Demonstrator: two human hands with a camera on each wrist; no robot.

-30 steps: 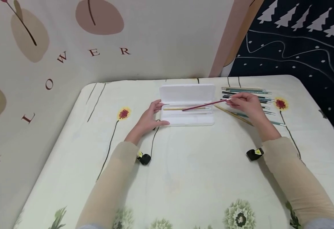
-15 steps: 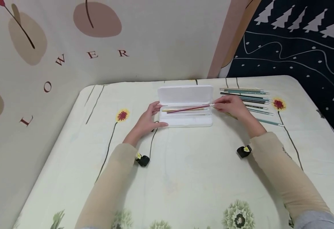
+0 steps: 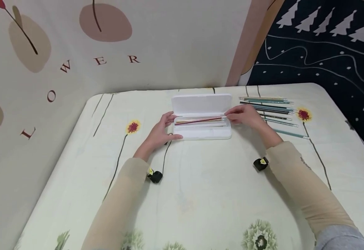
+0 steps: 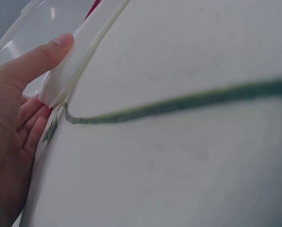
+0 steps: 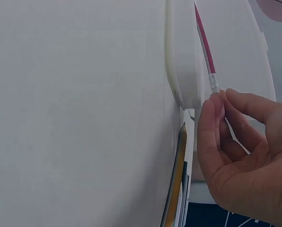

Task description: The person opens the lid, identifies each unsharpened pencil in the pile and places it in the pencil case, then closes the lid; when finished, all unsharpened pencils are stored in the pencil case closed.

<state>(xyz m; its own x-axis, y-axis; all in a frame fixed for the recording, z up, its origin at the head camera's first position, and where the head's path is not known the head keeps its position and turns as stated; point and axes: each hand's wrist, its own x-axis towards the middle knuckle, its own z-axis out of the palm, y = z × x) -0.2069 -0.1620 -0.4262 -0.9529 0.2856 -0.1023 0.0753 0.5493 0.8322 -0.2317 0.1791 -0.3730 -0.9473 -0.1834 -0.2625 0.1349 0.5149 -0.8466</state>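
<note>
The step in hand appears to be loading the red pencil (image 5: 205, 42) into the open white case (image 3: 205, 133). The right hand (image 3: 245, 116) is pinching the pencil's ferrule end, thumb and fingertips nearly meeting; the shaft is lying over the case's rear part. The left hand (image 3: 158, 133) is clasping the left end, thumb and fingers spanning it. The next move is probably calling for lowering the ferrule end inside the rim, then releasing.

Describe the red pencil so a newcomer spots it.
On the flower-print cover sits an open white pencil case. At its right edge, the right hand pinches the red pencil by its pale end. Among yellow, teal and black pencils, it alone is red.
</note>
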